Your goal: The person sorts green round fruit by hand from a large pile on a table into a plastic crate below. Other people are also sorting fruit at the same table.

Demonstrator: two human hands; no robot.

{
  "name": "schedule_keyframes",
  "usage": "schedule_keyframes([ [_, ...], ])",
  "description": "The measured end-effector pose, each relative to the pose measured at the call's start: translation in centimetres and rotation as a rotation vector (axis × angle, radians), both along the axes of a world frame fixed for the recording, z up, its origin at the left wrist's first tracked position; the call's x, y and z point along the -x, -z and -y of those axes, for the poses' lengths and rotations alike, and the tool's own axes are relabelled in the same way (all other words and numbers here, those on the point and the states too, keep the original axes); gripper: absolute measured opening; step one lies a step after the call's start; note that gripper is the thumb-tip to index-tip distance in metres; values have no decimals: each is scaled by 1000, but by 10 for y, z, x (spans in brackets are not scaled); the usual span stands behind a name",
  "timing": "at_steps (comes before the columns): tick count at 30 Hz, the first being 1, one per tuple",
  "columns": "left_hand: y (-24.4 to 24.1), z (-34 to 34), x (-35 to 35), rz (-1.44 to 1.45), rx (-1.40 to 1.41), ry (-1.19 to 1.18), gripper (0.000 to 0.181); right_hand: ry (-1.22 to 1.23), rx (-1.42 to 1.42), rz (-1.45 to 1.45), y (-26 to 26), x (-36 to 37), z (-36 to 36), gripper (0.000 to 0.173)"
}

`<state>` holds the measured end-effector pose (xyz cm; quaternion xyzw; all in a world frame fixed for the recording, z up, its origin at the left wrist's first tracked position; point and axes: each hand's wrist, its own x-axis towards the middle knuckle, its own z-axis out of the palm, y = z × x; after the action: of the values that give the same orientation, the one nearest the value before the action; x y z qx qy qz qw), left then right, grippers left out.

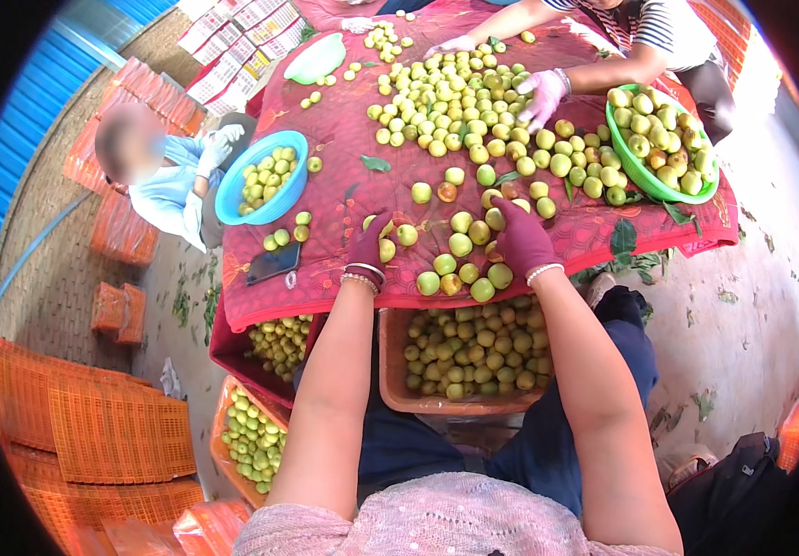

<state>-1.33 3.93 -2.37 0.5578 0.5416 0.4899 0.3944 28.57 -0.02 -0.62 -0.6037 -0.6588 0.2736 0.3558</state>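
My left hand [369, 244], in a maroon glove, curls its fingers around a round yellow-green fruit [387, 227] that looks like a jujube. Beside its thumb, another fruit [387, 250] lies on the red patterned cloth [344, 174]. To the right, my right hand [526, 235], gloved alike, reaches in among loose fruits. Its fingertips are at a yellowish fruit [491, 198], and a browned fruit [494, 251] is partly hidden beside the palm; its grip is unclear. Several green fruits [460, 244] lie between my hands, near the table's front edge.
Across the table, a co-worker's gloved hand [544, 96] touches the large fruit pile [455, 97]. A green basket [677, 197] and blue basket [224, 201] hold fruit. Below the edge stands an orange crate of fruit [394, 389]. A phone [274, 264] lies left; another person [170, 174] sits beyond.
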Motion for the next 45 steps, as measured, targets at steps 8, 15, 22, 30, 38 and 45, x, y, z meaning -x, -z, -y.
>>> schedule_keyframes([
  [8, 35, 0, 27, -211, -227, 64, 61, 15, 140, 166, 10, 17, -16, 40],
  [15, 34, 0, 21, -373, -434, 27, 60, -361, 205, -675, -28, 17, -3, 52],
  [22, 56, -21, 26, 332, -126, -80, 27, -239, 162, -675, -29, 11, 4, 49],
  [30, 38, -22, 27, 656, 157, -31, 36, 70, 255, -663, -31, -8, 3, 55],
  [38, 47, -24, 35, 249, -31, -44, 35, -104, 182, -53, -19, -11, 19, 52],
  [45, 26, -23, 5, -439, -113, 97, 45, -124, 177, 121, 5, -8, 32, 45],
])
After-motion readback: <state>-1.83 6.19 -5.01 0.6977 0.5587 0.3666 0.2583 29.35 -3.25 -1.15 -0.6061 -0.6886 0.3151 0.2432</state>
